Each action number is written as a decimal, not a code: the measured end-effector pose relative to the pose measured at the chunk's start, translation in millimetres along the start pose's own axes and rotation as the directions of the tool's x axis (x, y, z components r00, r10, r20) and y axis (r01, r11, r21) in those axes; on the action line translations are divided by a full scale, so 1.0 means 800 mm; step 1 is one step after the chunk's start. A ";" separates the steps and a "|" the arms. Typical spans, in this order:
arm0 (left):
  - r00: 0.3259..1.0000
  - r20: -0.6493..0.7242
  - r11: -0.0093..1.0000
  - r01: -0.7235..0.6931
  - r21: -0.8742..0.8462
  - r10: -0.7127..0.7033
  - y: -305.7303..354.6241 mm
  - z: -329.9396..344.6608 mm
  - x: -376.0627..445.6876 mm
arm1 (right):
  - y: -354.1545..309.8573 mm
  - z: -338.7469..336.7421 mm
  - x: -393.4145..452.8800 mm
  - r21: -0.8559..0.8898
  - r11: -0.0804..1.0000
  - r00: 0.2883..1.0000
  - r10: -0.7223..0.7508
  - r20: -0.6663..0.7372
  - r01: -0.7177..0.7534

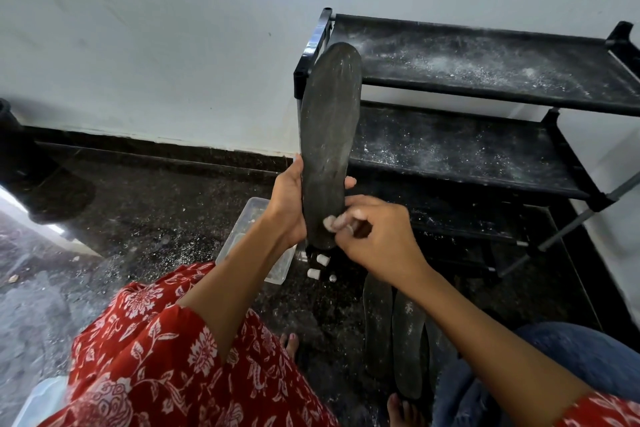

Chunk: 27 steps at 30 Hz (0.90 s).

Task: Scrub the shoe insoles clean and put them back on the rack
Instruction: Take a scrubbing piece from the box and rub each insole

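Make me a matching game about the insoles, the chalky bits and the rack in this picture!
Things:
1. Long dark grey insole
2. Small white chalky piece
3. Two dark insoles
4. Black shoe rack with fabric shelves
5. Clear plastic tub

Places or states:
A. Dusted with white powder, against the wall
B. Lying flat on the floor
C. Held upright by the left hand
D. Pinched in the right hand
E. On the floor behind the left arm

Pairs: 1-C, 2-D, 3-B, 4-A, 5-E
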<state>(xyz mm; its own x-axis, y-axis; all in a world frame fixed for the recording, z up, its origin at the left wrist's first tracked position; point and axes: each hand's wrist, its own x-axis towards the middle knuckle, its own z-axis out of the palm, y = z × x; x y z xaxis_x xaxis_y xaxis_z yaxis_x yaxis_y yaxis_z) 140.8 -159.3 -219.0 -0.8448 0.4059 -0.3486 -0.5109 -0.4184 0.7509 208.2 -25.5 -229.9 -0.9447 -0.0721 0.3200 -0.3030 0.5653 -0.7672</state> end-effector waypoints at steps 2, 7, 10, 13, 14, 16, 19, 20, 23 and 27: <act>1.000 0.013 1.000 -0.002 -0.015 0.002 0.001 0.002 -0.001 | 0.002 0.000 0.001 -0.015 1.000 1.000 -0.018 -0.022 0.017; 1.000 0.014 1.000 0.005 -0.002 -0.005 -0.001 0.002 -0.001 | -0.003 0.004 -0.007 -0.097 0.995 0.968 0.017 0.251 0.008; 1.000 0.000 1.000 -0.010 -0.021 0.010 0.000 0.002 -0.002 | -0.003 0.002 0.001 -0.010 1.000 0.999 -0.020 0.042 0.020; 1.000 -0.007 1.000 -0.017 -0.021 0.017 0.000 0.004 -0.001 | 0.002 0.005 0.002 -0.099 0.994 0.999 -0.051 0.009 0.051; 1.000 -0.009 1.000 -0.011 -0.028 0.011 -0.001 0.005 -0.001 | 0.002 0.008 0.000 -0.126 0.990 0.996 -0.060 0.061 0.068; 1.000 -0.013 1.000 0.001 -0.026 -0.001 -0.002 0.004 -0.001 | -0.001 0.011 -0.005 -0.125 0.991 0.983 -0.029 0.182 0.053; 1.000 -0.032 1.000 -0.002 -0.024 0.002 -0.001 0.004 -0.002 | -0.003 0.006 -0.003 -0.092 0.994 0.985 -0.043 0.170 0.059; 0.999 -0.036 1.000 -0.009 -0.025 0.008 0.000 0.004 -0.002 | -0.004 0.005 -0.001 -0.060 0.996 0.995 -0.062 0.084 0.067; 0.999 -0.049 1.000 -0.010 0.003 0.010 -0.003 0.007 0.000 | -0.006 0.003 0.009 0.027 0.998 0.988 -0.059 -0.145 0.064; 0.998 -0.061 0.999 0.003 0.032 -0.001 -0.011 0.011 0.002 | -0.004 0.009 0.012 -0.043 0.994 0.991 -0.103 -0.081 0.100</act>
<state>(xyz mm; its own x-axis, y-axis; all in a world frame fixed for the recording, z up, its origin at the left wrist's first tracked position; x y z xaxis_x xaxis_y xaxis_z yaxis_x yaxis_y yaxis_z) 145.4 -147.7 -220.9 -0.8524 0.3561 -0.3830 -0.5081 -0.3908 0.7675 199.4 -33.9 -227.9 -0.8951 -0.0632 0.4414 -0.3901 0.5902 -0.7067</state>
